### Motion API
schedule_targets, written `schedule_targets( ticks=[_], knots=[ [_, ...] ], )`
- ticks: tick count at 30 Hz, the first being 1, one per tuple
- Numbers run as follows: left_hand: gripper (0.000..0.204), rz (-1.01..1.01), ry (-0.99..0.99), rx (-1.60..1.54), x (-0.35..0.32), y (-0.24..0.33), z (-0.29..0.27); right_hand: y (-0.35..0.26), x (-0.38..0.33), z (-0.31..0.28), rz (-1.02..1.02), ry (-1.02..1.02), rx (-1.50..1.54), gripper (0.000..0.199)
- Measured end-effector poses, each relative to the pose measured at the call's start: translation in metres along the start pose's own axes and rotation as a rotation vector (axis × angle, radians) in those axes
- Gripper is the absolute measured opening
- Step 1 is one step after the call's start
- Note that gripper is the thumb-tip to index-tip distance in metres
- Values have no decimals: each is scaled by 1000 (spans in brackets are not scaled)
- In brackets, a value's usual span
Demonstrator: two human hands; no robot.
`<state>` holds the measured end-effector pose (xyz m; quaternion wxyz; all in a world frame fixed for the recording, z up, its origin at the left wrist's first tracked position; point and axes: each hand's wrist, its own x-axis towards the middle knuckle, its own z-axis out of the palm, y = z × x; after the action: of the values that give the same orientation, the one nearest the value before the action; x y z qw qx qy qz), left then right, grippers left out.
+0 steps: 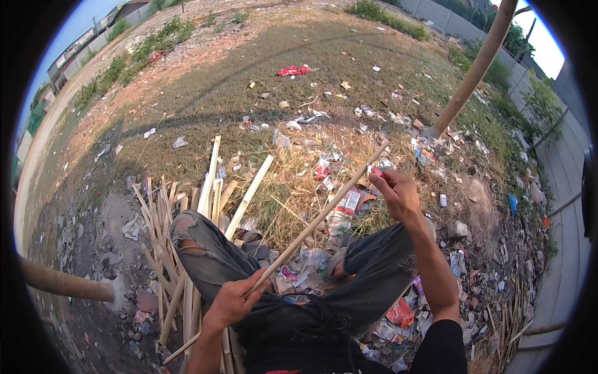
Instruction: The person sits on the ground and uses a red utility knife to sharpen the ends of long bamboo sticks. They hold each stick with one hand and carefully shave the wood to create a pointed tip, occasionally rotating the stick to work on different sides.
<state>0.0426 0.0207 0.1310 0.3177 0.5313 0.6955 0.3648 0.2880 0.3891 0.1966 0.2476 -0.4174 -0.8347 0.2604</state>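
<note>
A long, pale bamboo strip (324, 212) slants across my lap, its far end up and to the right. My left hand (233, 302) is wrapped round its lower part, above my left thigh. Close to the far end of the strip, my right hand (397, 194) is closed in a pinch beside it. A small red thing (375, 171) shows at the right fingertips; its kind cannot be made out. Beside my left knee lies a pile of split bamboo strips (168, 249). Another wide pale strip (250, 194) leans between the pile and my legs.
Litter and dry grass (299, 165) cover the ground ahead of my legs. A wooden post (473, 78) stands at the far right, another pole (65, 278) at the left. A concrete panel wall (564, 168) runs along the right. More thin strips (504, 327) lie at the lower right.
</note>
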Motion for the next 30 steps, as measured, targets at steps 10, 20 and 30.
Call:
schedule_targets(
  ticks=[10, 20, 30],
  knots=[
    [46, -11, -3, 47, -18, -13, -6, 67, 36, -74, 255, 487, 277, 60],
    [48, 1, -10, -41, -5, -11, 3, 14, -4, -41, 114, 185, 644, 54],
    [50, 53, 0, -23, -10, -16, 8, -31, -32, -4, -79, 182, -93, 50]
  ],
)
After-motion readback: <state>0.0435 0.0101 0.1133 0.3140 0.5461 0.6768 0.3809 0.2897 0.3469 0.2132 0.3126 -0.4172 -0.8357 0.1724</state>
